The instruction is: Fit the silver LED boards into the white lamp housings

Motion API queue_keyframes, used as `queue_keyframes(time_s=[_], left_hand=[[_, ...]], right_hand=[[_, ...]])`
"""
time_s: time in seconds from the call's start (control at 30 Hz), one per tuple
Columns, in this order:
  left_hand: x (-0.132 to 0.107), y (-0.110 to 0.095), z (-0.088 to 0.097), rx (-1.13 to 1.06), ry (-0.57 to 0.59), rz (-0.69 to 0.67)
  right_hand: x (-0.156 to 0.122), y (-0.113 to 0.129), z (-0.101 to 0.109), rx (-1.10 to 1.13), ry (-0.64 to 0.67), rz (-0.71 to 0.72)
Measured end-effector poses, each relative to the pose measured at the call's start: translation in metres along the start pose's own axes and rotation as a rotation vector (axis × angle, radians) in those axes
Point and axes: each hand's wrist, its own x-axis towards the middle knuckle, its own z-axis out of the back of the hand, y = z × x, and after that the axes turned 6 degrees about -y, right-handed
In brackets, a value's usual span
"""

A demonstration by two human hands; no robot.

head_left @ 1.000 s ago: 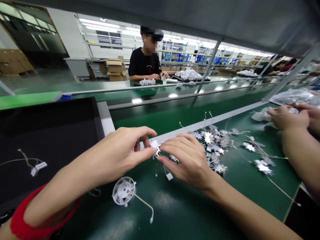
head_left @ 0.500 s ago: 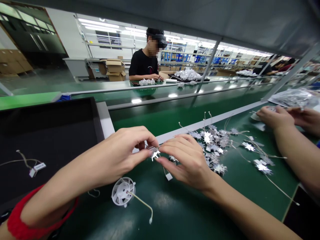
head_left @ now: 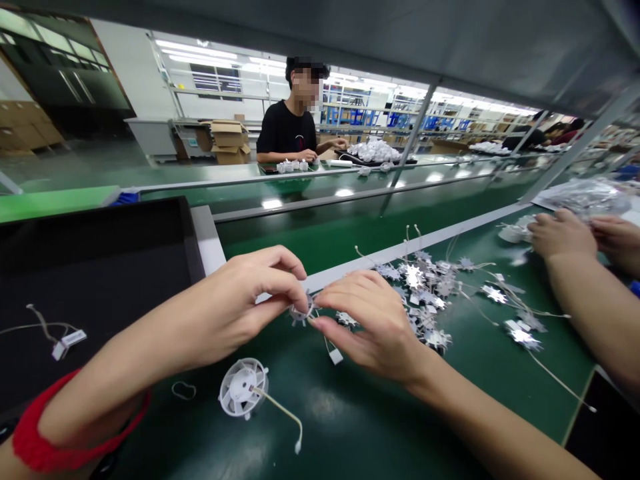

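In front of me my left hand (head_left: 250,300) and my right hand (head_left: 367,317) meet over the green bench. Between their fingertips is a small star-shaped metal plate (head_left: 301,311), partly covered by my fingers. My right hand pinches its right side, and my left fingers close on its left side. Below my right fingers a small white block (head_left: 335,357) hangs on a wire. A round white fan (head_left: 243,389) with a cable lies under my left wrist. To the right of my right hand is a pile of star-shaped metal plates (head_left: 425,283) with wires.
A black tray (head_left: 187,233) stands at left, holding a wired white part (head_left: 70,340). A rubber-band-like loop (head_left: 184,391) lies by the fan. At right a co-worker's hands (head_left: 565,233) handle white parts beside a plastic bag (head_left: 587,197). Another person (head_left: 287,133) sits opposite.
The star-shaped plate has turned between my fingers, and my left index finger now presses on it. The co-worker's hands at right have shifted slightly. The person opposite has raised their head and reached toward a white pile.
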Motion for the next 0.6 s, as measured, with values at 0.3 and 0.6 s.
queue_keyframes(time_s=[0.3, 0.6], left_hand=[[0.003, -0.004, 0.005, -0.159, 0.035, 0.223], [0.01, 0.006, -0.006, -0.574, 0.18, 0.42]], right_hand=[[0.003, 0.0, 0.003, -0.008, -0.064, 0.026], [0.007, 0.004, 0.005, -0.009, -0.155, 0.066]])
